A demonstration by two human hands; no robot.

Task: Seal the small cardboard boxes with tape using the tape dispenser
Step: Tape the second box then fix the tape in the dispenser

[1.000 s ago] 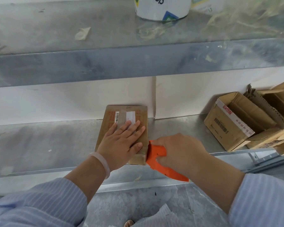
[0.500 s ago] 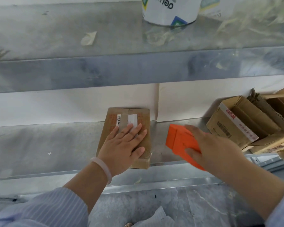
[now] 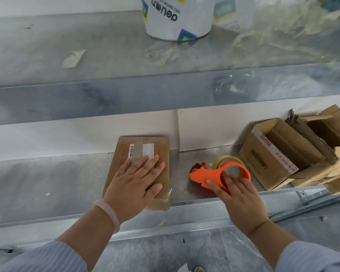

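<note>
The left hand (image 3: pixel 133 183) lies flat, fingers spread, on the box (image 3: pixel 162 154), which sits on the shelf (image 3: pixel 67 177) with its near end at the front lip. The right hand (image 3: pixel 241 201) rests over the ring of the dispenser (image 3: pixel 204 174), which is on the shelf between the box and the open boxes (image 3: pixel 267 158). Whether its grip pinches the ring from below, I cannot tell.

Risks, as I judge them: the tape at the box's near right corner (image 3: pixel 167 193) looks crinkled and may peel unless smoothed, and a push from the left hand could tip the box off the lip.

1 second ago the dispenser was against the box's near right edge, and 0.5 seconds ago it was lifted clear. Now it is down and its roll (image 3: pixel 221 160) shows. The left hand has stayed put.
</note>
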